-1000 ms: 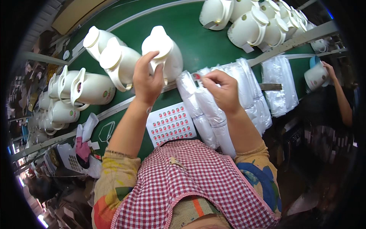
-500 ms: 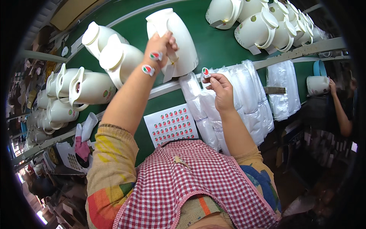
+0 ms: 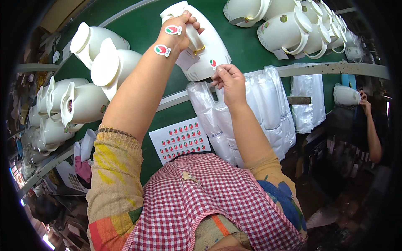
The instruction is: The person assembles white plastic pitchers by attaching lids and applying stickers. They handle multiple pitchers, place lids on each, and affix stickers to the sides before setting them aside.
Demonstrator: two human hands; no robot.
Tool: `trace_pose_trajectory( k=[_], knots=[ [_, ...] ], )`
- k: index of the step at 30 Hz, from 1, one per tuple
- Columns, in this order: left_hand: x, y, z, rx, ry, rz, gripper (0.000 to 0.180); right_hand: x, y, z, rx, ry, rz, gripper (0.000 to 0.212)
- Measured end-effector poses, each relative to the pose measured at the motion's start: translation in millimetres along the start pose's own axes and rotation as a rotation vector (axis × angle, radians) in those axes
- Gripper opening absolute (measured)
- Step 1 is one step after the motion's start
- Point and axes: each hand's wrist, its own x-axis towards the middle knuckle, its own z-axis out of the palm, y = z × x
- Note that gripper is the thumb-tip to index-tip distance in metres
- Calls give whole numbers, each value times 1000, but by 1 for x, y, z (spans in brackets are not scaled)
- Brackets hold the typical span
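A cream-white thermos jug [image 3: 211, 35] lies tilted on the green bench in front of me. My left hand [image 3: 178, 31] is closed around the upper part of the jug's handle [image 3: 195, 43], from which a pale tag hangs on a gold tie. Two red-and-green stickers cling to my left arm, one sticker [image 3: 173, 29] on the back of the hand and another sticker [image 3: 162, 49] at the wrist. My right hand [image 3: 230, 81] has its fingers pinched together at the jug's lower body, with a small red-and-green sticker [image 3: 213, 63] at the fingertips against the jug's surface.
A sheet of stickers [image 3: 180, 138] lies near my apron. Bundles of clear plastic bags [image 3: 268, 104] hang over the metal rail at right. More jugs stand at left [image 3: 86, 102] and far right [image 3: 280, 35]. A co-worker's hand [image 3: 365, 104] holds another jug at the right.
My right hand has moved left and up, bringing the sticker from clear of the jug to its surface. My left hand keeps hold of the handle, and the jug has turned slightly.
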Motion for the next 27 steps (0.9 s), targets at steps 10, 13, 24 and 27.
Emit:
trace_pose_trajectory(
  k=[10,13,24,27],
  knots=[
    [1,-4,11,-41,145,29,20,17,-9,16,-90,150,140,14],
    [3,-6,10,-50,154,29,20,20,-2,16,-94,183,92,16],
    [-4,-15,17,-90,146,59,16,23,10,7,-772,362,-124,37],
    [-8,-15,16,-79,157,62,15,17,-3,1,-977,332,-45,45]
  ],
)
